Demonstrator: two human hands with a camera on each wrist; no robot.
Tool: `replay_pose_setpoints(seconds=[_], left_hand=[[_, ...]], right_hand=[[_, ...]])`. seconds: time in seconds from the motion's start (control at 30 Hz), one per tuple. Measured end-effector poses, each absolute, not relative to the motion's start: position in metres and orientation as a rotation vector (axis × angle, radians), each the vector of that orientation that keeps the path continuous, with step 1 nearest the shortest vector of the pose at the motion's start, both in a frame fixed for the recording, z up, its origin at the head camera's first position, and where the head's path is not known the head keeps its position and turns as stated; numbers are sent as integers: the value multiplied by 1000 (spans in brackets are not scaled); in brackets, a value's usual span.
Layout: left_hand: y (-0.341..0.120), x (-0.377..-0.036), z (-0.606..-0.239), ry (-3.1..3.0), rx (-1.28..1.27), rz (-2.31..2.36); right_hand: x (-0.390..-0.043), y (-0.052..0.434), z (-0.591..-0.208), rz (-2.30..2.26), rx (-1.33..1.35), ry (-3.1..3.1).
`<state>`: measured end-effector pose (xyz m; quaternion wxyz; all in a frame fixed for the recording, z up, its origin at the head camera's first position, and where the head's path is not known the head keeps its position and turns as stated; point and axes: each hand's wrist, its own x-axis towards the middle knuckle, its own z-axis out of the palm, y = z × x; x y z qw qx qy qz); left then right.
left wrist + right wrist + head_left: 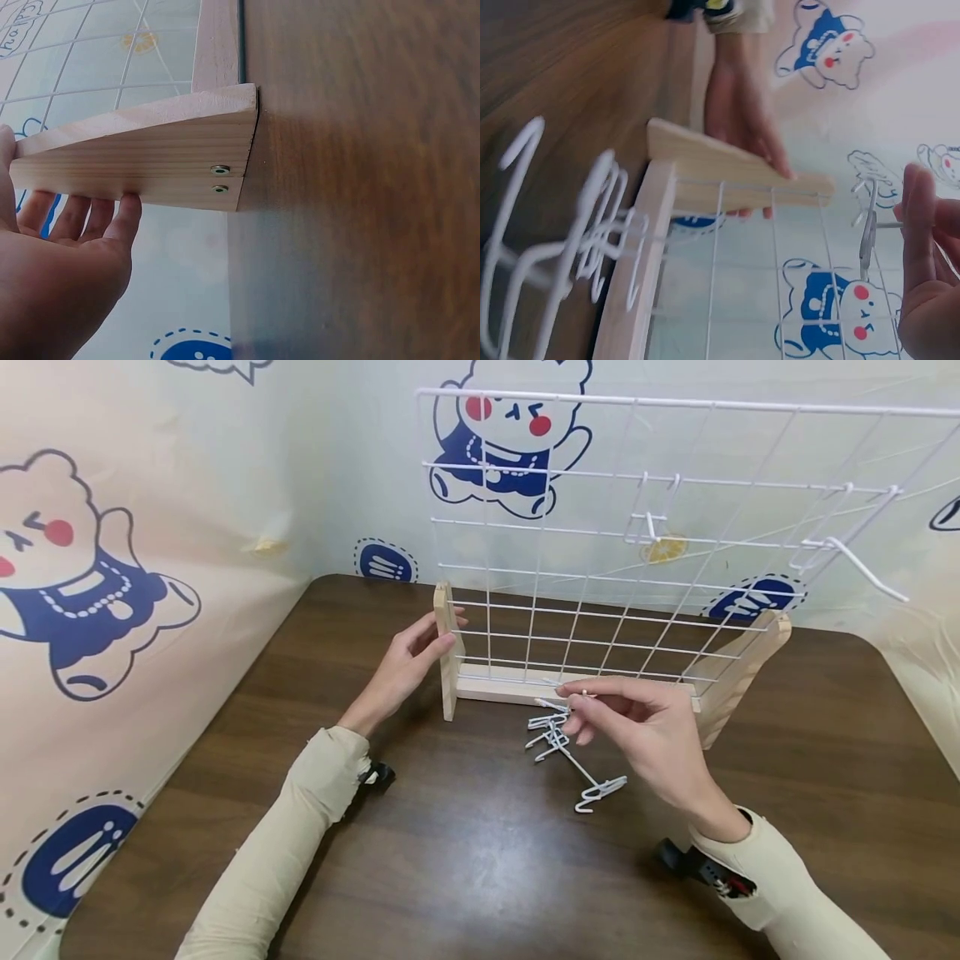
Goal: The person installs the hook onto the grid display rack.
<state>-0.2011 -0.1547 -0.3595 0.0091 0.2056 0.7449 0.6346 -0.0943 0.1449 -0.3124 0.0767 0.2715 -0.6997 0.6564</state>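
A white wire grid rack point(531, 625) stands on the table between wooden side boards. My left hand point(405, 667) holds the left side board point(150, 154), thumb at the near edge and fingers round the far edge. In front of the grid my right hand point(648, 739) pinches a white wire hook point(868, 232) between thumb and fingers; in the head view the hand mostly hides it. Several more white hooks point(555, 739) lie in a loose heap just below and left of the right hand, close before the rack's wooden base bar point(498, 687).
Two white hooks hang high on the grid, one near the middle point(650, 527) and one at the right point(866, 568). The right side board point(750, 668) slants outward. Patterned cloth point(322, 468) backs the brown table point(465, 877).
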Motion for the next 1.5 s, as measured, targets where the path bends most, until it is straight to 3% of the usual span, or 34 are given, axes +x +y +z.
replay_pose_setpoints(seconds=[0.47,1.5], left_hand=[[-154,-202,-361,2326,641,1986],[-154,-200,-360,2334,617,1970]], right_hand=[[-102,123,-300,2100,924,-1852],[-151,93,-265,1740,1109,-1889]])
